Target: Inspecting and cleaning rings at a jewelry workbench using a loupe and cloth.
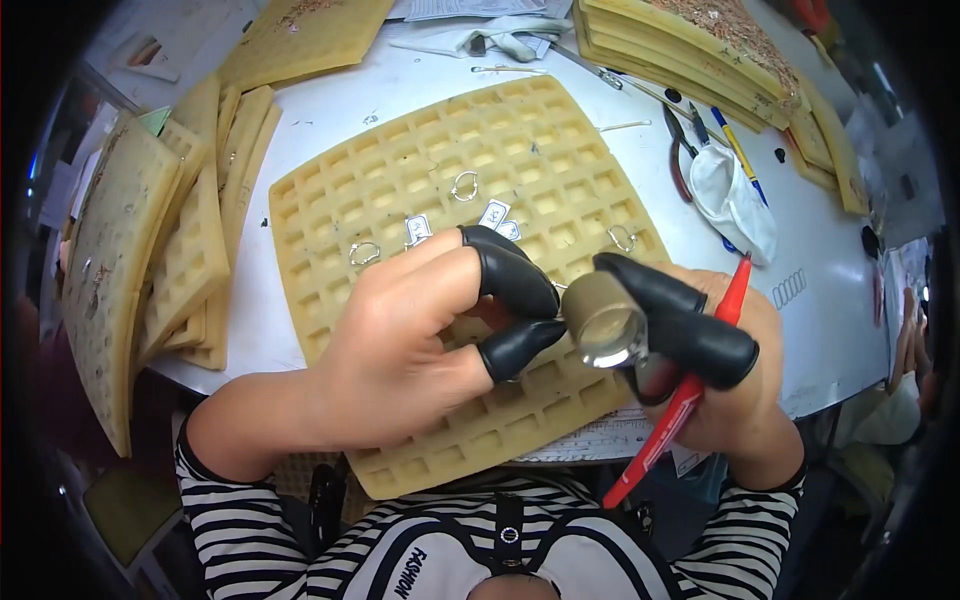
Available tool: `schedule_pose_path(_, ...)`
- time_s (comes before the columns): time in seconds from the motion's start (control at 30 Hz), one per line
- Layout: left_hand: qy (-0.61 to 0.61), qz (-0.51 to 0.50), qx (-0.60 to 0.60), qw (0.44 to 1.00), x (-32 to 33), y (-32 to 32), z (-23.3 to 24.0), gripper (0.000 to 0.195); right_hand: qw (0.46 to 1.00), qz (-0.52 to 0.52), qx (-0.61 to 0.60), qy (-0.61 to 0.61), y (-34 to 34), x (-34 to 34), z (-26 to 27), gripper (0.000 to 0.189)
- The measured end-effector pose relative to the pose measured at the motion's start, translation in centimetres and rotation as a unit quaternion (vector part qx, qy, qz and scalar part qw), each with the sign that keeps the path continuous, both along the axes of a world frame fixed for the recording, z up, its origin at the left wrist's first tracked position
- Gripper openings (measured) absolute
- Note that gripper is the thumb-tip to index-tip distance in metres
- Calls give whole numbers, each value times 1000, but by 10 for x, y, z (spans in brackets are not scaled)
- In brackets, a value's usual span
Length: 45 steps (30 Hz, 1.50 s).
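My left hand (450,315), with black finger cots, pinches its fingertips at a small, mostly hidden item beside the loupe. In my right hand (675,330), also in black finger cots, are a metal loupe (600,311) and a red pen (667,427) that slants between the fingers. Beneath both hands lies a yellow foam tray (375,154) with rows of square pockets. On it rest a silver-coloured ring (465,186), another ring (364,253) to the left and a third ring (622,238) near the right edge. Small paper tags (493,214) lie above my left fingertips.
Foam trays (187,255) lean in a pile at the left, and more stacked trays (675,56) stand at the back right. Pliers (679,154), a blue and yellow pen (739,154) and a white cloth item (727,199) lie at the right. Cotton swabs (510,70) lie behind the tray.
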<state>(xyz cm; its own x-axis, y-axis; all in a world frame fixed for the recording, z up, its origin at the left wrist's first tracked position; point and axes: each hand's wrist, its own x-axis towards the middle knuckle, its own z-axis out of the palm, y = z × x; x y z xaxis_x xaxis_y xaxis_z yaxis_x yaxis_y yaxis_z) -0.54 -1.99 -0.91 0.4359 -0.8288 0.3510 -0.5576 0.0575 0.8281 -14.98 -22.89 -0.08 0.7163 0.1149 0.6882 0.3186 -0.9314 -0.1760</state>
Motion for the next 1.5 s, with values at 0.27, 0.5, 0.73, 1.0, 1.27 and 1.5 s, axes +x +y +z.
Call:
schedule_pose_path(0.27, 37, 10, 33, 999, 1, -2, 0, 16, 966, -239, -12, 102, -23, 33, 0, 22)
schedule_pose_path(0.5, 172, -3, 8, 985, 0, -4, -1, 10, 903, -343, -64, 249, -32, 40, -1, 14)
schedule_pose_path(0.73, 379, -47, 51, 923, 3, -3, 3, 15, 896, -328, -57, 293, -30, 35, 10, 14)
schedule_pose_path(1.0, 444, -45, 75, 892, 5, -5, 6, 14, 962, -164, 125, 177, -9, 34, 9, 14)
schedule_pose_path(1.27, 516, -41, 80, 852, 5, -8, 7, 17, 942, 56, 273, 189, 26, 35, -14, 19)
schedule_pose_path(1.5, 399, -9, 4, 917, 18, -1, 12, 17, 974, 44, 206, 81, 21, 45, -17, 15)
